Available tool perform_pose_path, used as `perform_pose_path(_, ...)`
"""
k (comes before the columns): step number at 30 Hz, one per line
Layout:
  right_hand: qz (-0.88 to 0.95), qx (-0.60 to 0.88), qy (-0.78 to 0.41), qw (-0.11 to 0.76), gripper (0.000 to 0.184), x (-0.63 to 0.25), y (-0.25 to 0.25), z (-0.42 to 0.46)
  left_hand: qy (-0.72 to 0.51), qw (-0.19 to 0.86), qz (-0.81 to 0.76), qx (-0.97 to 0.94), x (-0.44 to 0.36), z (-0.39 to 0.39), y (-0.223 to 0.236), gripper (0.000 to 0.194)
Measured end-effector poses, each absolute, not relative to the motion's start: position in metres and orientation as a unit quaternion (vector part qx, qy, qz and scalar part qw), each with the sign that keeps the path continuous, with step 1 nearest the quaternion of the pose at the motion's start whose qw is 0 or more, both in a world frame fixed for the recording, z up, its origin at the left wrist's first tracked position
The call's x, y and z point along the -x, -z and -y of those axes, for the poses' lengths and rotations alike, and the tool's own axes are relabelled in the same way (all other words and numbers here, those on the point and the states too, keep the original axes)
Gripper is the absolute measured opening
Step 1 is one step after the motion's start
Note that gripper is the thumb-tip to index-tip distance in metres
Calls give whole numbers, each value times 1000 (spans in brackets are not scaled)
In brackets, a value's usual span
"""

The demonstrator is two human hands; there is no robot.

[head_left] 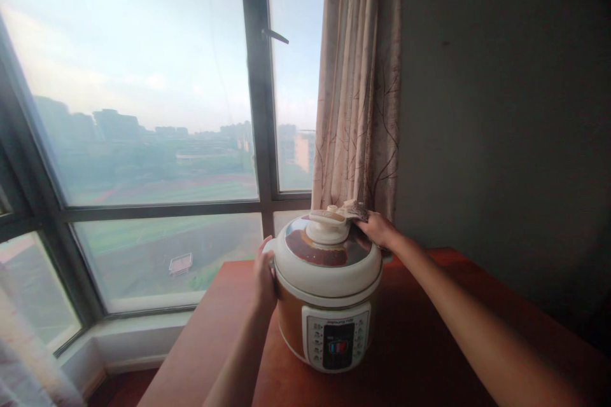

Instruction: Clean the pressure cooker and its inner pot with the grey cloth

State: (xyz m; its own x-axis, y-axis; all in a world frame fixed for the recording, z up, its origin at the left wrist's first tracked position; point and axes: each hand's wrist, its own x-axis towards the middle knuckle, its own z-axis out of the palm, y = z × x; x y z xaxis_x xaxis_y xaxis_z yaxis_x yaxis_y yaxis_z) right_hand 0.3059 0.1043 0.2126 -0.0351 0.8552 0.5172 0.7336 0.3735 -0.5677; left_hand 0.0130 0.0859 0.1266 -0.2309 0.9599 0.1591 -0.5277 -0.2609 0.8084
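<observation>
On the reddish-brown table (415, 343), left hand (264, 280) grasps round white-and-brown electric cooker (290, 318) by side handle; right hand (379, 229) grasps crumpled patterned cloth (354, 209) above lid (319, 254).

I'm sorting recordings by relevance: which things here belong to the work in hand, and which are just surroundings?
In the work:
- pressure cooker, with the left hand at its side
- apparent cloth in the right hand, at the lid

Surroundings:
- table, under the cooker
- curtain
- window frame

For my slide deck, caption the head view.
Left hand gripping a cooker, right hand holding what looks like cloth at its lid.
</observation>
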Motion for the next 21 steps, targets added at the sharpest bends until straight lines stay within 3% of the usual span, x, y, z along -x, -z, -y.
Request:
perform_pose_path(3, 739, 533, -64, 406, 25, -308, -204, -85, -719, 510, -317, -350, -13, -87, -125, 68)
perform_pose_path(9, 748, 485, 47, 450, 53, -293, -177, -17, -720, 496, -324, -361, -11, -92, -121, 65)
perform_pose_path(15, 764, 455, 82, 451, 76, -255, -159, 50, -729, 457, -356, -366, -9, -94, -122, 58)
perform_pose_path(21, 756, 459, 100, 456, 76, -228, -143, 68, -719, 469, -356, -370, -7, -91, -126, 59)
